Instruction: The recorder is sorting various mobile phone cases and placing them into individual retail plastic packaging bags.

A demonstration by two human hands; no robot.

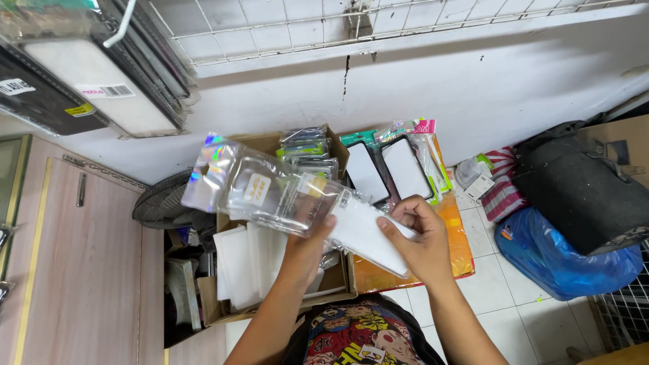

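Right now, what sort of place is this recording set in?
Probably a small phone-accessory shop or its stockroom. The left hand holds a clear holographic pouch, a cardboard box holds white inserts, and packaged phone cases lean against the wall.

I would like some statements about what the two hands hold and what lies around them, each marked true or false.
1. The left hand holds a clear plastic pouch with a shiny rainbow edge. True.
2. The right hand holds a red notebook. False: it grips a white flat insert at the mouth of the pouch.
3. A cardboard box below the hands contains white sheets. True.
4. The blue plastic bag lies inside the cardboard box. False: it lies on the tiled floor, far to the right.
5. Both hands are empty. False: each holds something.
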